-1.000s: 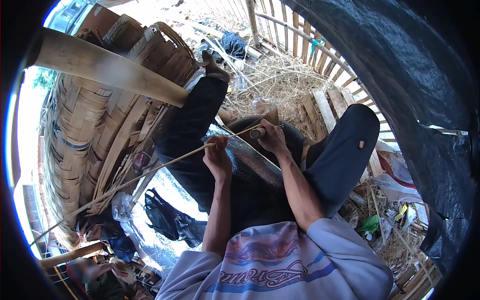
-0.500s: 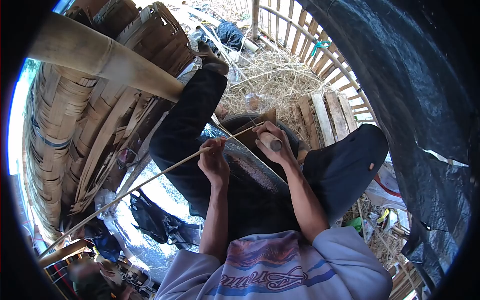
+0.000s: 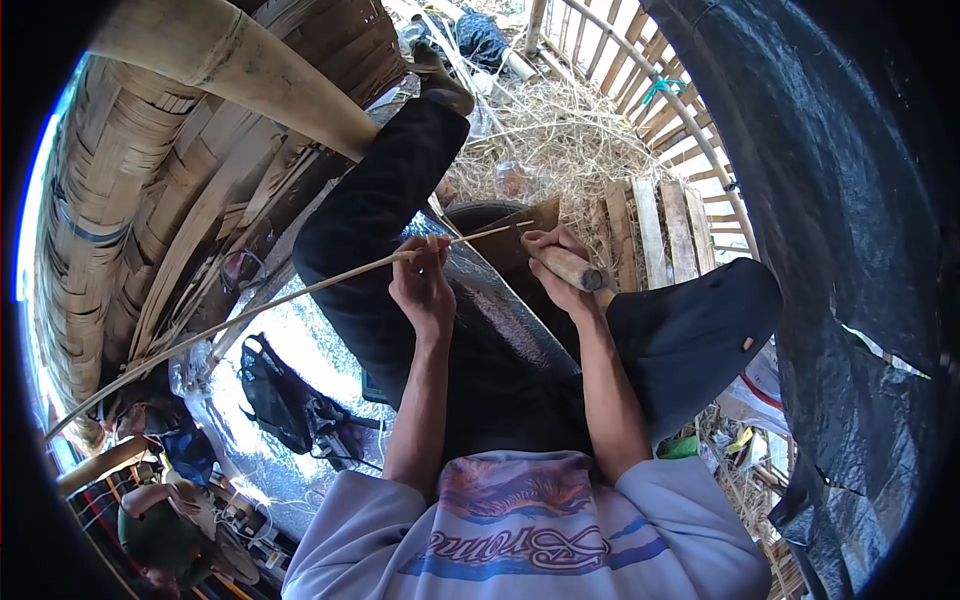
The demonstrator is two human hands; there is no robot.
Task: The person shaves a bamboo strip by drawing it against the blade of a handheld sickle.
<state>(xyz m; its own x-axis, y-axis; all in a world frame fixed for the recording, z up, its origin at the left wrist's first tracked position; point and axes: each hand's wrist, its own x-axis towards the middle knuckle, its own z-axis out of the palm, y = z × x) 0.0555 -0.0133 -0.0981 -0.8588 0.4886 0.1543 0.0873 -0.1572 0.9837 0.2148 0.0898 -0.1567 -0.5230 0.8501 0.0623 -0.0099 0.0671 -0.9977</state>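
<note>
A long thin bamboo strip (image 3: 300,292) runs from the lower left up to a spot above my lap. My left hand (image 3: 422,283) pinches it near its upper right end, and the tip sticks out beyond the fingers. My right hand (image 3: 562,262) is wrapped round the wooden handle (image 3: 570,268) of a tool. The tool's blade is dark and mostly hidden by the fingers and the dark background, close to the strip's tip. Whether blade and strip touch, I cannot tell. Below both hands lies a shiny dark sheet (image 3: 500,305) across my lap.
A thick bamboo pole (image 3: 240,65) crosses the upper left, over woven bamboo panels (image 3: 120,220). Dark plastic sheeting (image 3: 800,200) hangs at the right. Straw (image 3: 550,130) and wooden slats (image 3: 645,235) lie ahead. A black bag (image 3: 280,395) rests at left; another person (image 3: 165,530) is lower left.
My right hand has turned, showing more of the tool handle, and its fingers have moved off the strip's end. The strip's tip now shows between my hands. The view has shifted slightly.
</note>
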